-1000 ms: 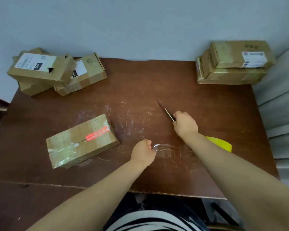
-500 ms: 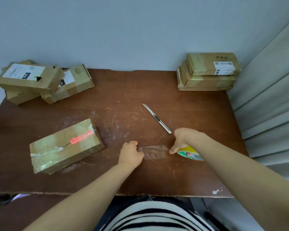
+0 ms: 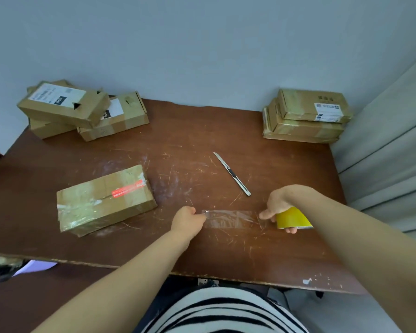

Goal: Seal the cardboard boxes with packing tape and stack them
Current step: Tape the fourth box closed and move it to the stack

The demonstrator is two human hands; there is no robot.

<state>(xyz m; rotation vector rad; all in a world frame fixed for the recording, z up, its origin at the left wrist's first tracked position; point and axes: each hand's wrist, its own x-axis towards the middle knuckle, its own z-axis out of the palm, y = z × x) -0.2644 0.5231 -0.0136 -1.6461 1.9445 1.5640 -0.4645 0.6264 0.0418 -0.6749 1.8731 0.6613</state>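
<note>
Clear packing tape strip [image 3: 231,218] stretched left-right at lower centre, left hand [image 3: 187,221] pinching its end, right hand [image 3: 280,207] gripping yellow tape roll [image 3: 292,218], taped brown cardboard box [image 3: 105,199] angled at left.

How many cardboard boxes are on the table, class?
6. The taped box lies front left. Far left, a top box sits on a bottom box, with a third box beside. Far right, an upper box tops a lower box. More may be hidden.

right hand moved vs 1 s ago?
Yes. The right hand has left the knife, come toward the near edge of the table, and now grips the yellow tape roll.
</note>
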